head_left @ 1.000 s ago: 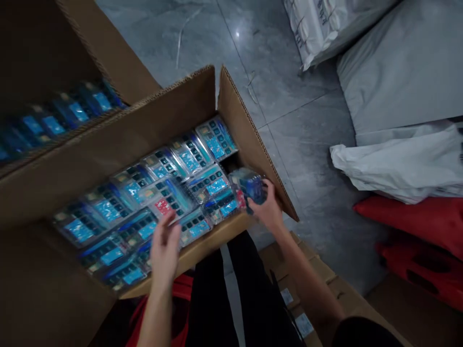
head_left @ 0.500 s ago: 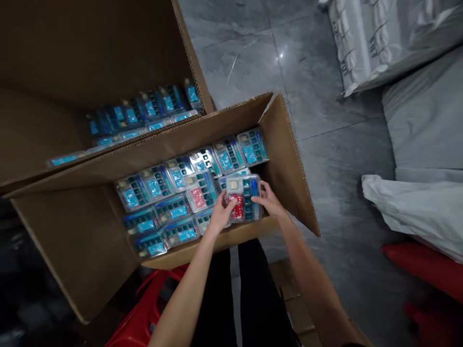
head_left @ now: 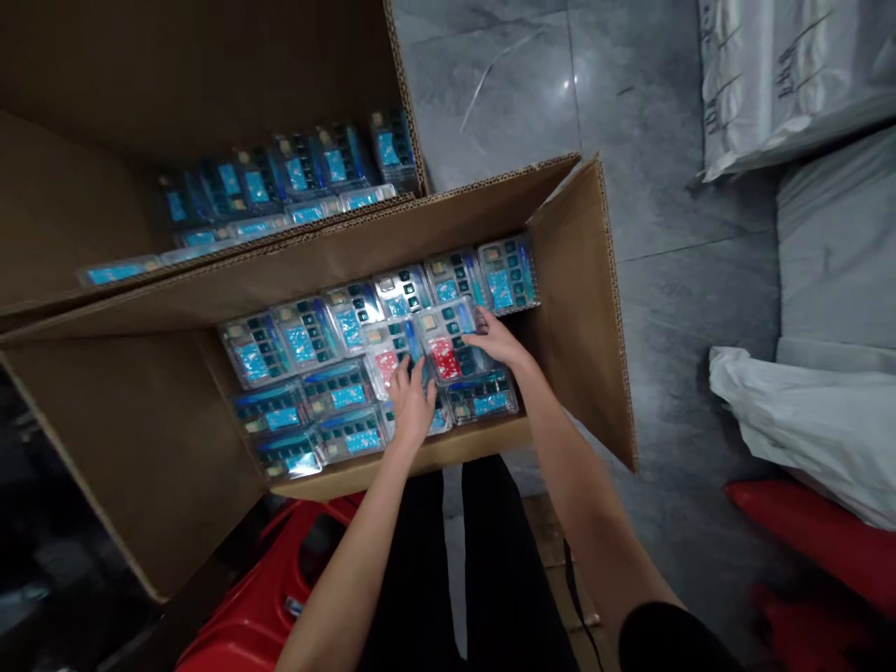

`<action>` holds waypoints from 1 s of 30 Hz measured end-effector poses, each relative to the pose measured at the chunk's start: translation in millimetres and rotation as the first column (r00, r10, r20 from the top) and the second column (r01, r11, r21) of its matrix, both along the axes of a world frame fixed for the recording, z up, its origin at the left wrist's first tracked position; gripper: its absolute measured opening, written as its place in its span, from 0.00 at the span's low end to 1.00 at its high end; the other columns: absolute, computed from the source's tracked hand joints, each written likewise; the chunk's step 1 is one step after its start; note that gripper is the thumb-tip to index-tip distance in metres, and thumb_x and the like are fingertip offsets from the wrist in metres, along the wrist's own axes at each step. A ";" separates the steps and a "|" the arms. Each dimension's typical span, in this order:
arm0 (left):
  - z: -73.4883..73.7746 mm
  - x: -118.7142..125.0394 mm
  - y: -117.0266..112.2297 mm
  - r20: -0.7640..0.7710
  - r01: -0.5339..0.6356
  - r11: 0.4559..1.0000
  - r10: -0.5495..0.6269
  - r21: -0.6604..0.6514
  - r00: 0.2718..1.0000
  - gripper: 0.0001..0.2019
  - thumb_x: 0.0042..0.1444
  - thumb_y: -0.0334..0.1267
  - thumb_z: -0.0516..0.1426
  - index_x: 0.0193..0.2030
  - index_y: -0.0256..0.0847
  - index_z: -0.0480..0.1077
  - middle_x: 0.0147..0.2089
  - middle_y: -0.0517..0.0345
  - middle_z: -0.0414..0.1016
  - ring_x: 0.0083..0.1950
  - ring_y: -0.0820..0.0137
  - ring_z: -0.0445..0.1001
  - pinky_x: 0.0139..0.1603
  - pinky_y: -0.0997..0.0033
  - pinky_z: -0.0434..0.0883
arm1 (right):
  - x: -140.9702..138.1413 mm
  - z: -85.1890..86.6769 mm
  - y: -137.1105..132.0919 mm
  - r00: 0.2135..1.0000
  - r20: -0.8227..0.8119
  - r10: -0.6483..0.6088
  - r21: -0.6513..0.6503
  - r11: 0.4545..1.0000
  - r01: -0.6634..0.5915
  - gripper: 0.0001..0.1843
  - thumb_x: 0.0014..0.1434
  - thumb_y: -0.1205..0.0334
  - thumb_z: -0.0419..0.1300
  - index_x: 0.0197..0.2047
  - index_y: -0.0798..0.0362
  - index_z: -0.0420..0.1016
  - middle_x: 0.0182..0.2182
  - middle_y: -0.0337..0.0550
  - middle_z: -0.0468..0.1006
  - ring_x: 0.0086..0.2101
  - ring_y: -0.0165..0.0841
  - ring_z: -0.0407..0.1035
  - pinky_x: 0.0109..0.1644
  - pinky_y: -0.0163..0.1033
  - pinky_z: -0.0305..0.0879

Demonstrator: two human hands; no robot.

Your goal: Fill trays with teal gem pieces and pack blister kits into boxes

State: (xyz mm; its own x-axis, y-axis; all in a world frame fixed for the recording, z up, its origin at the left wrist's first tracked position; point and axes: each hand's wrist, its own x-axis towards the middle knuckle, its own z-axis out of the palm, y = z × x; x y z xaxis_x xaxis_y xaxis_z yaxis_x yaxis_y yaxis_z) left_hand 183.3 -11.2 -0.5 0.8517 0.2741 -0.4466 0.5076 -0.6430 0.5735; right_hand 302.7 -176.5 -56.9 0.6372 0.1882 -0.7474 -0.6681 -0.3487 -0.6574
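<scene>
An open cardboard box [head_left: 581, 308] in front of me holds rows of clear plastic packs with blue labels [head_left: 301, 341]. One pack with a red label [head_left: 446, 345] lies on top of the rows near the right end. My right hand [head_left: 498, 343] grips its right edge, fingers curled over it. My left hand [head_left: 412, 403] rests flat on the packs just left of it, fingers spread, touching another red-labelled pack [head_left: 385, 359].
A second, larger open box [head_left: 210, 84] behind holds more blue packs [head_left: 294, 177]. Grey tiled floor [head_left: 658, 233] lies to the right with white sacks [head_left: 784, 75] and a white bag [head_left: 805, 420]. A red stool [head_left: 252, 616] sits under me; red items [head_left: 819, 532] lie at right.
The red-labelled pack went from the box's right front corner up onto the rows and further in. My left hand moved right to join it, then settled flat on the packs.
</scene>
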 end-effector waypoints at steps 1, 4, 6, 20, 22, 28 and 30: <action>-2.6 -1.2 0.6 -0.003 0.025 1.000 -0.025 0.017 1.000 0.20 0.57 0.33 0.53 0.57 0.35 0.68 0.65 0.36 0.60 0.68 0.49 0.57 0.68 0.43 0.54 | 0.2 1.3 0.0 1.000 0.024 0.020 -0.041 0.999 -0.019 0.43 0.46 0.65 0.67 0.65 0.57 0.59 0.58 0.54 0.69 0.56 0.42 0.66 0.65 0.49 0.58; -8.8 -3.7 2.3 -0.008 0.090 0.994 -0.090 0.057 0.996 0.19 0.57 0.32 0.53 0.56 0.36 0.69 0.67 0.37 0.59 0.67 0.49 0.58 0.67 0.43 0.56 | -0.8 3.9 1.5 0.994 0.087 0.073 -0.138 0.989 -0.061 0.36 0.46 0.65 0.66 0.60 0.59 0.67 0.59 0.55 0.66 0.61 0.46 0.60 0.67 0.49 0.52; -10.7 -4.9 4.8 -0.012 0.127 0.989 -0.127 0.074 0.992 0.19 0.58 0.32 0.53 0.57 0.35 0.67 0.67 0.37 0.58 0.68 0.49 0.57 0.67 0.43 0.55 | -2.5 4.4 4.0 0.988 0.118 0.099 -0.179 0.981 -0.077 0.32 0.47 0.64 0.65 0.58 0.59 0.70 0.57 0.54 0.69 0.60 0.47 0.61 0.67 0.51 0.53; 50.7 -212.9 -8.8 -0.568 0.565 0.795 -0.575 -0.220 0.589 0.20 0.57 0.34 0.51 0.55 0.39 0.72 0.62 0.46 0.70 0.65 0.55 0.65 0.64 0.51 0.64 | -159.8 94.6 -1.3 0.919 0.100 0.380 -0.272 0.899 -0.342 0.18 0.64 0.66 0.50 0.54 0.59 0.72 0.53 0.52 0.74 0.56 0.35 0.66 0.64 0.40 0.58; 59.9 -254.2 -10.5 -0.671 0.598 0.751 -0.598 -0.279 0.438 0.21 0.52 0.35 0.54 0.54 0.37 0.74 0.64 0.41 0.68 0.66 0.48 0.63 0.64 0.44 0.61 | -211.1 102.1 -8.7 0.862 -0.041 0.505 -0.221 0.837 -0.501 0.15 0.61 0.69 0.54 0.50 0.56 0.76 0.50 0.51 0.77 0.54 0.38 0.69 0.62 0.43 0.61; 60.7 -298.9 -14.6 -0.746 0.688 0.634 -0.634 -0.352 0.203 0.29 0.59 0.41 0.49 0.67 0.39 0.60 0.73 0.43 0.46 0.74 0.49 0.44 0.70 0.41 0.44 | -319.5 104.5 -47.0 0.599 -0.460 0.656 -0.088 0.637 -0.766 0.24 0.55 0.67 0.61 0.55 0.61 0.73 0.63 0.63 0.64 0.63 0.52 0.58 0.68 0.57 0.49; 58.1 -299.7 -18.4 -0.750 0.712 0.601 -0.642 -0.363 0.159 0.29 0.59 0.42 0.49 0.68 0.40 0.58 0.74 0.43 0.43 0.74 0.49 0.42 0.70 0.41 0.43 | -336.7 102.0 -54.3 0.533 -0.533 0.657 -0.041 0.609 -0.792 0.28 0.59 0.63 0.58 0.62 0.58 0.67 0.68 0.61 0.54 0.67 0.51 0.50 0.68 0.60 0.46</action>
State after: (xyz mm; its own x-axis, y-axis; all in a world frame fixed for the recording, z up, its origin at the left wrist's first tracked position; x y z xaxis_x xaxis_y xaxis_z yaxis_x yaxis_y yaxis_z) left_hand -116.3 -29.6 57.6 0.0251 -0.1691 -0.9853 0.0152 -0.9854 0.1696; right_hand -34.0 -230.7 45.1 -0.0315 0.2015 -0.9790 -0.2752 -0.9434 -0.1853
